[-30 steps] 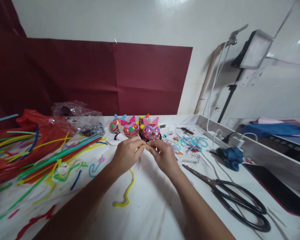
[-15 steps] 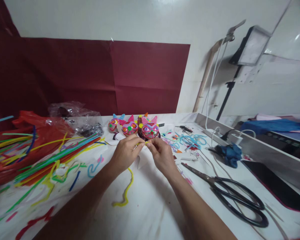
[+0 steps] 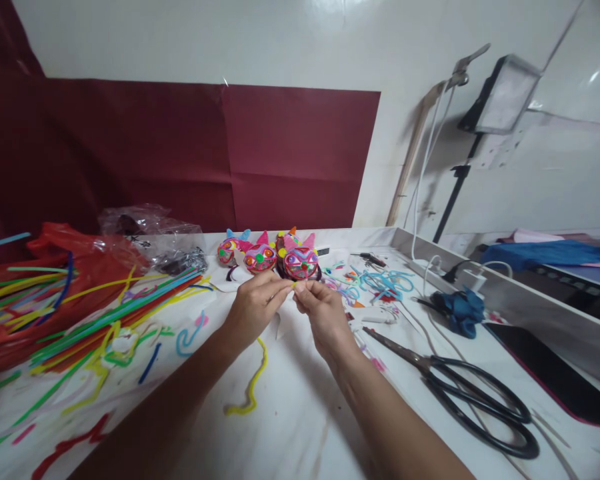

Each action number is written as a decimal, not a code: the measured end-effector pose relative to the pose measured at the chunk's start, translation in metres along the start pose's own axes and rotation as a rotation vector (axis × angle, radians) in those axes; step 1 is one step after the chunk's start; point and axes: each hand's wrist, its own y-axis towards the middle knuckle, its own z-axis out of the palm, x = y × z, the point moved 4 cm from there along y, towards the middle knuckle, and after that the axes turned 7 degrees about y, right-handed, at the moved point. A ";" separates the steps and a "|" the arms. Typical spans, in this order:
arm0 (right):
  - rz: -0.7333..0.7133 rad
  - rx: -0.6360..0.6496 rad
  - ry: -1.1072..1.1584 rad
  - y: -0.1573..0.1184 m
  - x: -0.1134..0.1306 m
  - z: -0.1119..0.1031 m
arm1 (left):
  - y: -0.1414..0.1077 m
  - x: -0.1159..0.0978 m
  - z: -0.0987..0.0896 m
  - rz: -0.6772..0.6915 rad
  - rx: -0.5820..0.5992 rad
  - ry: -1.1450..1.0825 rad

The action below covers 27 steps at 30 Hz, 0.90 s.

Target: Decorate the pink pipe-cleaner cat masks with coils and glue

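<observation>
My left hand [image 3: 261, 299] and my right hand [image 3: 321, 311] meet fingertip to fingertip above the middle of the white table [image 3: 290, 413]. Both are pinched on a short bit of yellow pipe cleaner [image 3: 295, 285], mostly hidden by the fingers. Beneath my left forearm a longer, wavy yellow pipe cleaner [image 3: 255, 383] lies on the tabletop. Just beyond the hands stand several colourful pipe-cleaner animal heads with pointed ears; the nearest head [image 3: 301, 261] is pink with round eyes.
Large black-handled scissors [image 3: 460, 380] lie at right, beside a dark phone-like slab [image 3: 550, 370] and cables. Bundled pipe cleaners [image 3: 120, 313] and a red plastic bag [image 3: 80, 257] fill the left. Blue pipe-cleaner scraps [image 3: 387, 285] lie back right. A lamp [image 3: 507, 97] stands behind.
My fingertips have drawn closer together and cover more of the yellow pipe cleaner. The right hand has turned slightly. Nothing else on the table has moved.
</observation>
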 end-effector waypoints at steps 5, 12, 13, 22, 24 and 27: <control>0.066 0.013 0.066 -0.003 0.002 0.004 | 0.000 -0.001 -0.001 0.080 0.002 0.132; 0.086 0.045 -0.051 -0.002 0.017 -0.002 | -0.001 -0.001 -0.001 0.154 0.090 0.208; 0.092 0.042 -0.041 -0.001 0.018 -0.003 | -0.001 -0.001 -0.001 0.155 0.093 0.195; 0.149 0.025 0.072 -0.002 0.012 0.000 | 0.000 -0.003 -0.002 0.176 0.101 0.237; 0.142 0.008 0.072 -0.002 0.011 0.001 | -0.001 -0.004 -0.002 0.188 0.061 0.276; 0.135 -0.017 0.081 -0.003 0.010 0.003 | -0.003 -0.006 -0.002 0.205 0.029 0.333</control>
